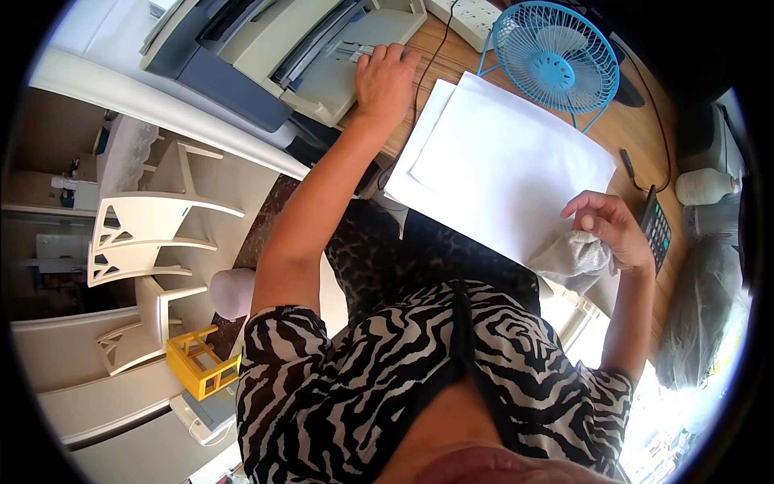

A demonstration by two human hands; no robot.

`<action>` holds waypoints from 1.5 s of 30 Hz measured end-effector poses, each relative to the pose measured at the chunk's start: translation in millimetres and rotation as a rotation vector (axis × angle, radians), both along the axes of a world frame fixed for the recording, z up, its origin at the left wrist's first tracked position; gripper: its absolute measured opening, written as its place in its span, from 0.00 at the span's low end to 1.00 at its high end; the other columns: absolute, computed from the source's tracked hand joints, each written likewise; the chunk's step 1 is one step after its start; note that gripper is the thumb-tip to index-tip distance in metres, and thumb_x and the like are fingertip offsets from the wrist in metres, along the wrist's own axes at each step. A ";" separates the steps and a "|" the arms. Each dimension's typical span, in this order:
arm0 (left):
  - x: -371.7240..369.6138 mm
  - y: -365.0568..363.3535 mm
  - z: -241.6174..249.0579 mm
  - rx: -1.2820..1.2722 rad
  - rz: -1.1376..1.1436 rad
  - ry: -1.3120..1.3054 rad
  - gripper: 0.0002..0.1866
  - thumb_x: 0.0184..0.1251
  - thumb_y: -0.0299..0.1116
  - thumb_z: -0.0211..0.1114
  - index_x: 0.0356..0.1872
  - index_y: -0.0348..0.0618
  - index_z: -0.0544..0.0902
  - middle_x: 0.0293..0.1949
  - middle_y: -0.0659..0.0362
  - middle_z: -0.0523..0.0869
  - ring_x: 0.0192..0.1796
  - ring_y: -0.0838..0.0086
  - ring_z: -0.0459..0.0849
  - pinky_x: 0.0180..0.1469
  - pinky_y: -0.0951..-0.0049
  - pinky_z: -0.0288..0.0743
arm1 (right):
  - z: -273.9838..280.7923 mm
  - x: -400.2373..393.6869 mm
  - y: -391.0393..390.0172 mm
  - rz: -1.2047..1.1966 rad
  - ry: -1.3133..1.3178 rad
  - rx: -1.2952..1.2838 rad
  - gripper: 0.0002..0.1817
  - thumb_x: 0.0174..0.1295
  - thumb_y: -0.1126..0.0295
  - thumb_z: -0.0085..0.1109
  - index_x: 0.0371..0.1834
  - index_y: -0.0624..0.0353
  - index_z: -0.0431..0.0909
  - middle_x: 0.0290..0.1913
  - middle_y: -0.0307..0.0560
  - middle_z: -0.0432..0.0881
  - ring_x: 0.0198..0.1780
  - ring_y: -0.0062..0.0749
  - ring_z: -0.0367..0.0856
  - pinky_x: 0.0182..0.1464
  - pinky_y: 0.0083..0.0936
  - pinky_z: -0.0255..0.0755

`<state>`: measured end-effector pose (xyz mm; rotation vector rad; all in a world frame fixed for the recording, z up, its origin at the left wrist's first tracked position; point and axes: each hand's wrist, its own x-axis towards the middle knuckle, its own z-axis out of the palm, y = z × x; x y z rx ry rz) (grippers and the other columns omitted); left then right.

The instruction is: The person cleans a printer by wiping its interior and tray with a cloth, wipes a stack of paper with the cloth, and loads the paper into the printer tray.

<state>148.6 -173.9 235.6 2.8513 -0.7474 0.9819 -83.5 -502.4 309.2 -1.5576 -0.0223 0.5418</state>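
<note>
My left hand (385, 85) is at the front corner of the printer's tray (355, 56), palm down with bent fingers. Something dark shows by its fingertips, but I cannot make out what it is. My right hand (610, 228) is at the near right corner of a stack of white paper (508, 165), closed on a crumpled pale grey cloth (574, 260). Its index finger and thumb are curled above the cloth, and the other fingers are partly hidden. The sheets lie slightly out of line on the wooden desk (645, 153).
A blue desk fan (556, 68) stands behind the paper, near a white power strip (468, 20). On the right are a black calculator (657, 230), a white bottle (705, 186) and a plastic bag (701, 298). Cream shelves (153, 234) and a yellow stool (201, 363) are at left.
</note>
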 end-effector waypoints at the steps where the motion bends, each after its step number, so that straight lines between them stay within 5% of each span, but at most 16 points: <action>1: 1.5 1.5 -0.9 -0.002 0.005 -0.007 0.12 0.62 0.32 0.66 0.46 0.55 0.87 0.44 0.66 0.84 0.50 0.67 0.79 0.52 0.63 0.69 | 0.1 0.9 -0.1 -0.003 0.006 0.008 0.14 0.64 0.65 0.68 0.46 0.63 0.83 0.34 0.35 0.82 0.36 0.15 0.77 0.41 0.13 0.70; 10: 22.0 22.2 -6.0 -0.143 -0.002 -0.048 0.13 0.63 0.32 0.66 0.49 0.52 0.86 0.45 0.63 0.85 0.51 0.65 0.80 0.52 0.63 0.70 | -4.6 8.4 3.2 0.024 0.039 0.046 0.16 0.63 0.63 0.69 0.47 0.64 0.83 0.37 0.36 0.82 0.39 0.15 0.79 0.45 0.13 0.72; 19: 37.5 31.1 9.3 -0.330 0.303 0.223 0.18 0.59 0.39 0.72 0.50 0.49 0.82 0.50 0.56 0.85 0.56 0.58 0.79 0.58 0.57 0.72 | -6.5 7.8 7.9 0.009 0.065 0.103 0.16 0.62 0.63 0.69 0.47 0.64 0.83 0.34 0.36 0.83 0.35 0.16 0.80 0.41 0.14 0.73; 22: 42.1 33.9 12.8 -0.340 0.277 0.317 0.18 0.59 0.40 0.72 0.49 0.48 0.82 0.50 0.55 0.84 0.56 0.56 0.78 0.57 0.57 0.72 | -4.3 5.4 7.8 -0.016 0.063 0.084 0.16 0.62 0.64 0.69 0.47 0.64 0.83 0.33 0.36 0.83 0.34 0.15 0.79 0.40 0.14 0.72; 25: 17.0 24.9 12.1 -0.327 0.149 0.001 0.15 0.61 0.39 0.70 0.48 0.47 0.82 0.46 0.56 0.86 0.54 0.56 0.79 0.56 0.57 0.72 | -5.8 -0.8 3.1 -0.052 0.026 0.032 0.15 0.63 0.64 0.67 0.45 0.64 0.83 0.33 0.35 0.82 0.33 0.14 0.77 0.39 0.14 0.70; 28: -29.3 18.9 22.7 -0.384 -0.079 0.059 0.11 0.66 0.39 0.66 0.43 0.45 0.83 0.41 0.57 0.86 0.48 0.58 0.81 0.51 0.60 0.74 | -3.3 -11.5 -8.6 -0.090 0.063 -0.021 0.13 0.65 0.64 0.65 0.42 0.64 0.82 0.32 0.34 0.81 0.32 0.15 0.75 0.38 0.15 0.69; 30: -71.8 20.5 29.1 -0.435 -0.043 0.387 0.11 0.70 0.39 0.63 0.39 0.41 0.82 0.33 0.55 0.85 0.38 0.60 0.82 0.43 0.62 0.75 | -7.4 -20.4 -13.9 -0.149 0.039 -0.149 0.13 0.68 0.63 0.60 0.37 0.64 0.81 0.31 0.35 0.80 0.32 0.18 0.75 0.37 0.18 0.69; 33: -114.9 29.3 33.0 -0.222 0.109 0.614 0.15 0.72 0.42 0.61 0.35 0.38 0.81 0.27 0.53 0.83 0.30 0.60 0.82 0.36 0.61 0.75 | -22.2 -31.7 -33.0 -0.180 0.040 -0.455 0.15 0.69 0.62 0.59 0.36 0.67 0.80 0.28 0.38 0.80 0.31 0.20 0.75 0.36 0.21 0.70; 37: -141.1 39.0 16.5 -0.359 0.129 0.763 0.17 0.74 0.45 0.61 0.37 0.37 0.81 0.24 0.54 0.83 0.26 0.63 0.80 0.32 0.64 0.73 | -26.7 -37.9 -31.2 -0.255 -0.034 -0.831 0.20 0.70 0.58 0.58 0.38 0.70 0.79 0.26 0.49 0.81 0.30 0.26 0.78 0.36 0.28 0.72; 40: -141.3 43.3 7.6 -0.496 0.060 0.793 0.18 0.72 0.47 0.63 0.35 0.39 0.81 0.25 0.58 0.84 0.28 0.67 0.83 0.30 0.67 0.74 | -30.6 -38.0 -29.6 -0.300 -0.089 -0.887 0.22 0.69 0.56 0.58 0.40 0.70 0.79 0.28 0.53 0.83 0.31 0.30 0.80 0.38 0.30 0.73; 45: -144.0 45.7 7.8 -1.136 0.010 1.190 0.16 0.73 0.41 0.64 0.50 0.39 0.77 0.32 0.61 0.85 0.32 0.80 0.81 0.29 0.79 0.74 | -31.2 -37.2 -27.2 -0.309 -0.118 -0.891 0.22 0.69 0.55 0.59 0.40 0.71 0.79 0.30 0.54 0.84 0.32 0.33 0.81 0.40 0.30 0.74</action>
